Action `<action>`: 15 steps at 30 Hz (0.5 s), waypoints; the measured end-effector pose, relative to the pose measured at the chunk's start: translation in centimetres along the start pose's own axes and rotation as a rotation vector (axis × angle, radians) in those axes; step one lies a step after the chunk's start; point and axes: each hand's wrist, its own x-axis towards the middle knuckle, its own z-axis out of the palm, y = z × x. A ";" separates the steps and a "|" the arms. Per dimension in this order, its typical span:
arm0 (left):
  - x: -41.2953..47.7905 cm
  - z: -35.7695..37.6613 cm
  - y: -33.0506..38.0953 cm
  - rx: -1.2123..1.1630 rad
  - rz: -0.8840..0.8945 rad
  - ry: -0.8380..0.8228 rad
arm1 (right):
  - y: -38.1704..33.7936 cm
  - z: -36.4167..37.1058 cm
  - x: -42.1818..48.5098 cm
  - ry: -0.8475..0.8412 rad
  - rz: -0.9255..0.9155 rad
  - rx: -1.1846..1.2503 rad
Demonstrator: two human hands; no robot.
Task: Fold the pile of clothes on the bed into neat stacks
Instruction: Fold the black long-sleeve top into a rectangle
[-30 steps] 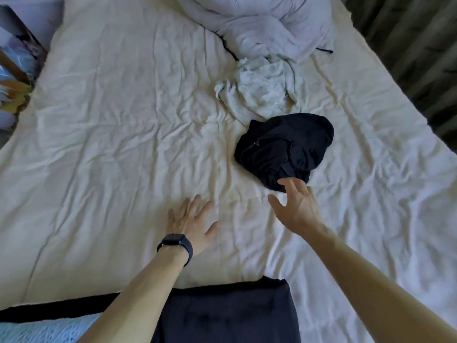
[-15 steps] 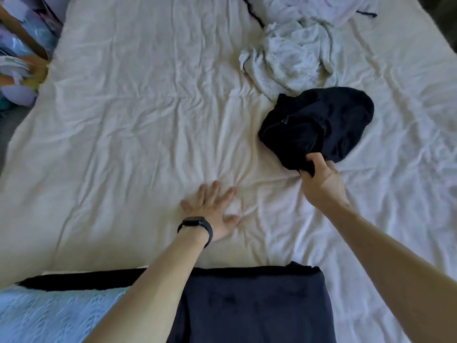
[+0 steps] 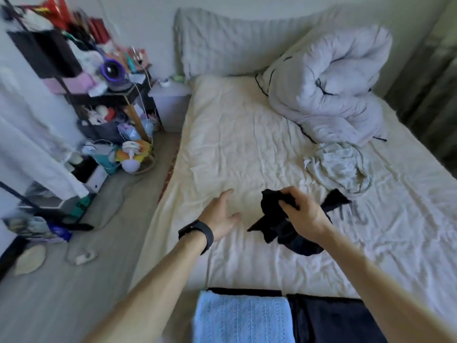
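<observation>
- Right hand (image 3: 305, 215) bunches a black garment (image 3: 275, 230) in clamped fingers, low over the bed (image 3: 235, 144).
- Left hand (image 3: 222, 215), fingers apart, hovers at nine o'clock of it.
- Step, likely: spreading it flat for folding; a pale garment (image 3: 340, 169) waits at two o'clock.

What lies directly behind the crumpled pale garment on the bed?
The bundled white duvet lies just behind the pale garment; a pillow stands farther back. Whether they overlap is hidden by folds.

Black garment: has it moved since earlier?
Yes. Gripped by the right hand, the black garment has come nearer the person, away from the crumpled grey garment.
</observation>
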 end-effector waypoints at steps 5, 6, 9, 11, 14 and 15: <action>-8.2 -14.9 -7.5 0.005 0.121 0.055 | -15.4 7.6 -4.8 0.075 -0.050 0.062; -9.7 -17.4 -9.0 0.017 0.132 0.050 | -18.2 8.9 -5.3 0.092 -0.057 0.081; -13.7 -24.4 -12.3 0.025 0.164 0.047 | -26.2 12.8 -6.5 0.100 -0.088 0.162; -15.4 -28.6 -13.6 0.019 0.191 0.062 | -30.6 15.0 -6.8 0.052 -0.136 0.189; -16.7 -34.3 -14.7 -0.017 0.259 0.090 | -36.2 17.7 -6.4 -0.014 -0.199 0.213; -16.8 -35.9 -14.9 -0.011 0.291 0.085 | -37.6 18.6 -6.0 -0.026 -0.220 0.217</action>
